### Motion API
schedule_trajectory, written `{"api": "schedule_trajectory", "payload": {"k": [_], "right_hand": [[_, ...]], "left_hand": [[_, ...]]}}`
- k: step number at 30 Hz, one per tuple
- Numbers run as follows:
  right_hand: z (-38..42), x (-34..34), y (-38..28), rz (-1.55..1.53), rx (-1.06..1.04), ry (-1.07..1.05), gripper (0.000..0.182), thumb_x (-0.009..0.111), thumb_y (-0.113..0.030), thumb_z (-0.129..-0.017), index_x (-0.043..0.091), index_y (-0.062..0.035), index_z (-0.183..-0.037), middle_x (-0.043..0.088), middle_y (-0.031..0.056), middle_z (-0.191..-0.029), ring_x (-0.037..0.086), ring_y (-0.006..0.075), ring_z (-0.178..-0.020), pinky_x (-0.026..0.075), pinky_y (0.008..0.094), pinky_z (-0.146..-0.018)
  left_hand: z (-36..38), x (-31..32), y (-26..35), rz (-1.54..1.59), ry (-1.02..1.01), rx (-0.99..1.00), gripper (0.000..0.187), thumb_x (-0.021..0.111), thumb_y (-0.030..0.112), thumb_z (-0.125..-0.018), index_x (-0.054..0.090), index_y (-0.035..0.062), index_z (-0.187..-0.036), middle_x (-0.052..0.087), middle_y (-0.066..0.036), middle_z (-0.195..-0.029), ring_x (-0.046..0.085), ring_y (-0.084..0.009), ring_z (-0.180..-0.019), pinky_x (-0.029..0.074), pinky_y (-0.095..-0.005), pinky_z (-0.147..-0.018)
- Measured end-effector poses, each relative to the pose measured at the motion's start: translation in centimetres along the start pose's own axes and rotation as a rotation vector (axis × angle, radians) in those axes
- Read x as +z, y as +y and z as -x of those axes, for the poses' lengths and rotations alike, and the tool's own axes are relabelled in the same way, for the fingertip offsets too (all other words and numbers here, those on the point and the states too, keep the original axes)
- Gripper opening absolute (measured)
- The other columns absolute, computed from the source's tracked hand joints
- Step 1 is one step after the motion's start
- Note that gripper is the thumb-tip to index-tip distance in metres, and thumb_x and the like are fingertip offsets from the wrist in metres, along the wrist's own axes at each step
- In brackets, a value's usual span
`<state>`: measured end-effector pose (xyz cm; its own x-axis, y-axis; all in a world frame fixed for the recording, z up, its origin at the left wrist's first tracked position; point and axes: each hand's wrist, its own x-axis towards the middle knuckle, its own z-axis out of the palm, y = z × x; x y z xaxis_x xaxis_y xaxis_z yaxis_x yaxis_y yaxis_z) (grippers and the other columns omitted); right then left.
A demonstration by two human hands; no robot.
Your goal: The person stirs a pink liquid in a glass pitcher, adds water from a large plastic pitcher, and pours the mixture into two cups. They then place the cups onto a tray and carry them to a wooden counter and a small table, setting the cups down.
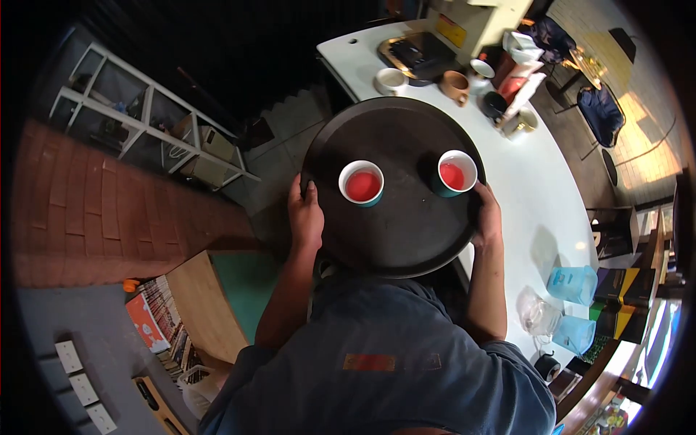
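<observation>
Gripping opposite edges, the left hand (306,217) and right hand (489,217) curl their fingers over the rim of a round black tray (406,239), keeping it level. Between the fingers stand two cups (362,183) of red drink, spaced apart for balance. Beyond lies a white counter (544,196) with mugs (455,85).

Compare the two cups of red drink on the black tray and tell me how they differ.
The left cup stands nearer the tray's middle and by the left hand; the right cup sits close to the rim by the right hand. The left cup shows mostly its mouth from above; the right cup shows more of its teal side. Both are upright, white inside, teal outside, holding red liquid.
</observation>
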<state>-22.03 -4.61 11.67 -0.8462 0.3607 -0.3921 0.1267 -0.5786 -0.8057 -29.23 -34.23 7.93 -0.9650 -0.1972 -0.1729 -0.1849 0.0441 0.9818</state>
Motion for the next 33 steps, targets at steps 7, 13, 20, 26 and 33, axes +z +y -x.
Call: {"api": "schedule_trajectory", "payload": {"k": [7, 13, 20, 26, 33], "right_hand": [[-0.6, 13.3, 5.8, 0.037, 0.008, -0.016, 0.051, 0.044, -0.027, -0.1, 0.034, 0.0004, -0.143, 0.048, 0.0173, -0.135, 0.053, 0.0264, -0.12, 0.047, 0.037, -0.097], [-3.5, 21.9, 9.6, 0.042, 0.026, -0.111, 0.053, 0.046, -0.026, -0.1, 0.032, -0.0007, -0.144, 0.046, 0.0147, -0.138, 0.047, 0.0235, -0.125, 0.042, 0.0349, -0.102], [-9.9, 29.8, 10.3, 0.158, 0.075, -0.05, 0.055, 0.048, -0.029, -0.1, 0.032, -0.0026, -0.145, 0.045, 0.0148, -0.14, 0.047, 0.0232, -0.125, 0.043, 0.0349, -0.101], [-20.0, 33.6, 10.0, 0.122, 0.041, -0.127, 0.06, 0.049, -0.033, -0.1, 0.032, 0.0042, -0.143, 0.043, 0.0168, -0.141, 0.042, 0.0221, -0.13, 0.035, 0.0308, -0.107], [-29.3, 38.6, 6.5, 0.034, 0.03, -0.187, 0.06, 0.045, -0.035, -0.1, 0.031, 0.0041, -0.143, 0.044, 0.0165, -0.14, 0.043, 0.0221, -0.129, 0.035, 0.0316, -0.107]], "left_hand": [[-7.1, -12.7, 1.2, -0.069, 0.114, 0.084, 0.044, 0.046, 0.02, -0.101, 0.04, -0.0018, -0.138, 0.051, -0.017, -0.133, 0.049, -0.025, -0.122, 0.037, -0.0327, -0.102], [-11.5, -19.9, 4.0, -0.113, 0.097, 0.2, 0.046, 0.055, 0.016, -0.095, 0.042, -0.0012, -0.136, 0.054, -0.016, -0.128, 0.052, -0.0226, -0.115, 0.038, -0.0319, -0.097], [-18.9, -21.1, 4.2, -0.213, 0.278, 0.135, 0.056, 0.065, 0.016, -0.088, 0.041, -0.0026, -0.136, 0.054, -0.017, -0.129, 0.052, -0.0258, -0.119, 0.038, -0.034, -0.101], [-27.3, -19.1, 6.0, -0.191, 0.249, 0.129, 0.052, 0.064, 0.011, -0.089, 0.043, -0.0035, -0.134, 0.055, -0.015, -0.127, 0.053, -0.0234, -0.115, 0.039, -0.0332, -0.099], [-38.0, -15.3, 10.2, 0.094, 0.195, 0.143, 0.044, 0.06, 0.005, -0.09, 0.046, -0.0017, -0.131, 0.061, -0.01, -0.117, 0.056, -0.018, -0.106, 0.042, -0.0291, -0.094]]}}
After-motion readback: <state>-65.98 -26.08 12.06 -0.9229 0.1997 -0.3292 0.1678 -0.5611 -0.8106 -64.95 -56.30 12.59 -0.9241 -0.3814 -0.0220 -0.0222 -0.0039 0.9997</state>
